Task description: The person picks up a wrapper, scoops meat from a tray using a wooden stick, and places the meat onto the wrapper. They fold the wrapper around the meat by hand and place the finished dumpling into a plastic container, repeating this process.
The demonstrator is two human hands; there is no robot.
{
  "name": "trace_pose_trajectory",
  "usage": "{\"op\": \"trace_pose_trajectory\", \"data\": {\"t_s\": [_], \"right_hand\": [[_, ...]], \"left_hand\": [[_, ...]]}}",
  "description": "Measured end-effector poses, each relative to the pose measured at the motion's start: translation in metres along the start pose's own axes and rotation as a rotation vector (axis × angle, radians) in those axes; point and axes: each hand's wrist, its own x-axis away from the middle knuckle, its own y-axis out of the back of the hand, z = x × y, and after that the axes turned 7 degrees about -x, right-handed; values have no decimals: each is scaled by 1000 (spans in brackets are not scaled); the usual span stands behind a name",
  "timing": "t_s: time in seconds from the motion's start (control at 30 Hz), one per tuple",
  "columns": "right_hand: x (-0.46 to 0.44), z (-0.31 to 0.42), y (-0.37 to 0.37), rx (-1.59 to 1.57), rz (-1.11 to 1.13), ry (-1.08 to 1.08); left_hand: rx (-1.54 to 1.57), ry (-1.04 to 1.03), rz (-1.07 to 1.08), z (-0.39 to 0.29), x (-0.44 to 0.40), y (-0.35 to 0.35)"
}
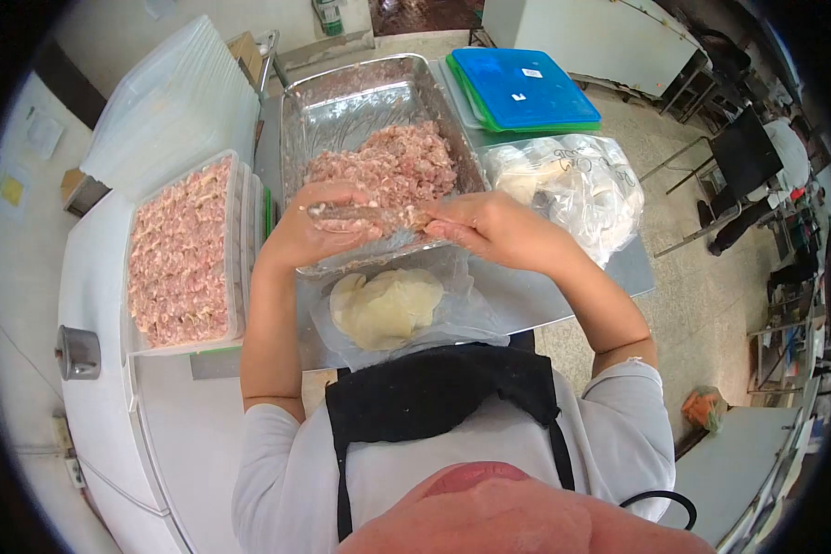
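Note:
My left hand (323,226) is above the near edge of a metal tray (342,83), its fingers curled around something that I cannot make out. My right hand (494,226) is closed too, its fingertips pinching the right end of a long, narrow, meat-smeared thing (379,218) that spans the gap between the hands. Whether it is a spreading tool is unclear. Behind the hands, a mound of ground meat (397,162) lies in the tray. Just below them, a stack of round, pale yellow dumpling wrappers (388,305) rests on clear plastic (471,314).
To the left stands a plastic container (235,305) packed with rows of meat-filled dumplings (180,258). Stacked clear containers (175,102) rise behind it. Blue and green lids (522,88) and a plastic bag (591,203) are on the right. A person (785,157) is farther right.

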Motion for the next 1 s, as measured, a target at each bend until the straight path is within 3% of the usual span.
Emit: {"op": "trace_pose_trajectory", "data": {"t_s": [0.07,0.1,0.17,0.2,0.27,0.4,0.47,0.6,0.67,0.8,0.87,0.9,0.97,1.0], "right_hand": [[0,-25,-11,-63,-70,165],[-4,-37,-9,-60,-88,171],[-9,-57,1,92,-74,233],[-5,-46,2,95,-81,239],[-3,-16,2,448,-208,19],[-14,-76,-34,319,-213,89],[-17,-111,-19,622,94,-285],[-3,-87,6,509,31,-294],[-2,-72,22,67,-144,-194],[-10,-44,13,-195,-17,-143],[-14,-58,-10,-144,28,31],[-18,-47,-4,-138,45,29],[-27,-15,13,372,-66,-66],[-29,-11,6,375,-52,-56]], "left_hand": [[-266,-286,176,11,-9,9],[-280,-296,183,16,-11,6],[-98,-67,86,33,-15,-5],[-105,-73,85,47,-18,-9],[213,151,-24,69,-24,-10],[67,239,-47,74,-26,-20],[172,114,-42,90,-24,-20],[86,77,26,20,-10,-18],[32,20,-81,4,-8,-18],[-77,-122,-85,26,-20,-17],[-262,-69,203,35,-28,-14],[-249,-67,192,45,-28,-18],[170,-58,-76,70,-27,-26],[176,-54,-92,78,-28,-23]]}}
